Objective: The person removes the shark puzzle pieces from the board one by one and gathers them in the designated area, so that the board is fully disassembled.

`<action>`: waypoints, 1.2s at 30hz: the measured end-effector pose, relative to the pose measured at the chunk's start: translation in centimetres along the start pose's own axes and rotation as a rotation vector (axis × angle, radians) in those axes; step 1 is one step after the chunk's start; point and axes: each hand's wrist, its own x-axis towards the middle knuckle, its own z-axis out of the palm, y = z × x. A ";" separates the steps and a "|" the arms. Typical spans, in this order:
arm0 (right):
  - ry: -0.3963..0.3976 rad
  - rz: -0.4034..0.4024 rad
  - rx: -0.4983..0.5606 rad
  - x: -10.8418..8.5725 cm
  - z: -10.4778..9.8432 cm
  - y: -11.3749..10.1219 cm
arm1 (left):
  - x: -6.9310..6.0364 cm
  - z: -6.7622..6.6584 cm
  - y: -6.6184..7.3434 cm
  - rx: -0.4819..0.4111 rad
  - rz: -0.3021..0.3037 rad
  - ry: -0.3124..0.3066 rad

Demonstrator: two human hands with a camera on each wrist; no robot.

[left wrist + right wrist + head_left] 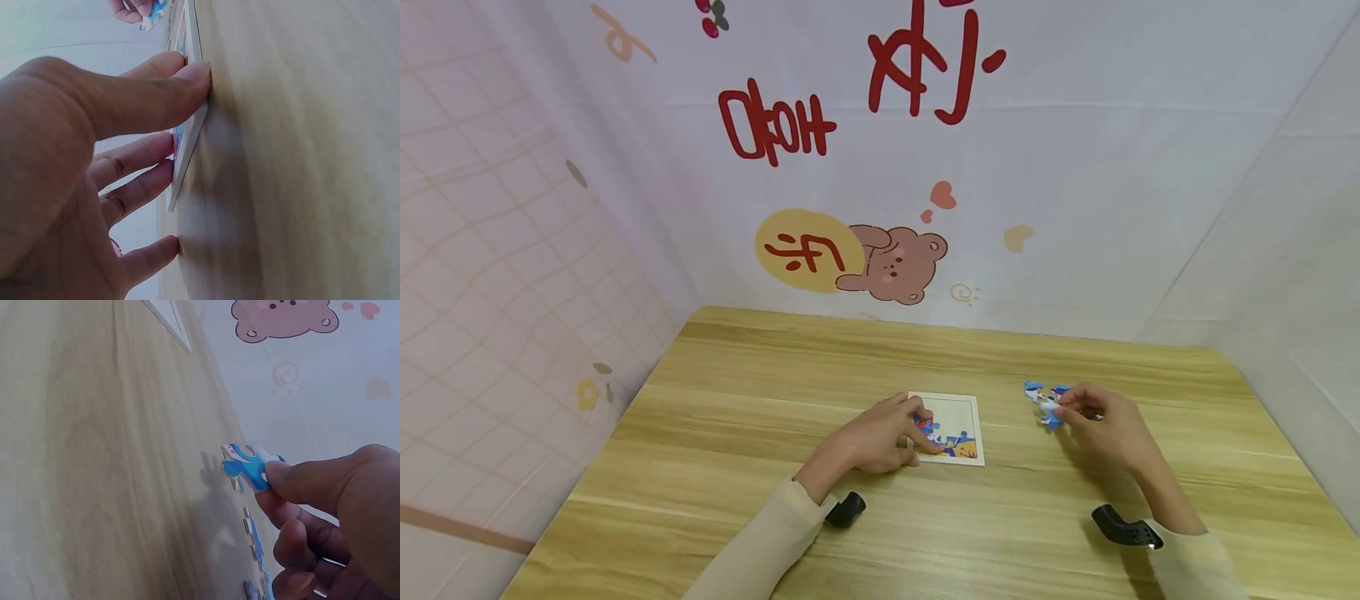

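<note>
A small square puzzle board (951, 412) with a pale frame lies on the table, and several colourful pieces sit along its lower and left part. My left hand (880, 433) rests on the board's left side with spread fingers. In the left wrist view its thumb (195, 75) touches the board's edge, while other fingertips touch the top and the little finger meets the table. My right hand (1108, 421) pinches a blue and white puzzle piece (250, 470) between thumb and fingers, above the table. Loose puzzle pieces (255, 537) lie below and beside that hand, partly hidden by it.
The wooden table (760, 375) ends at the back against a white cloth (1105, 208) printed with red characters and a bear. More patterned cloth hangs at the left side. Each forearm wears a black wrist camera (1123, 529).
</note>
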 end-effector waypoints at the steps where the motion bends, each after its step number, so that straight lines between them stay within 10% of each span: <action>1: -0.006 -0.002 -0.008 0.0 -0.1 0.1 | 0.0 0.0 0.0 0.000 0.002 0.001; 36: -0.016 -0.006 -0.176 -0.3 -1.0 2.1 | -0.2 0.2 -0.4 -0.014 0.026 0.015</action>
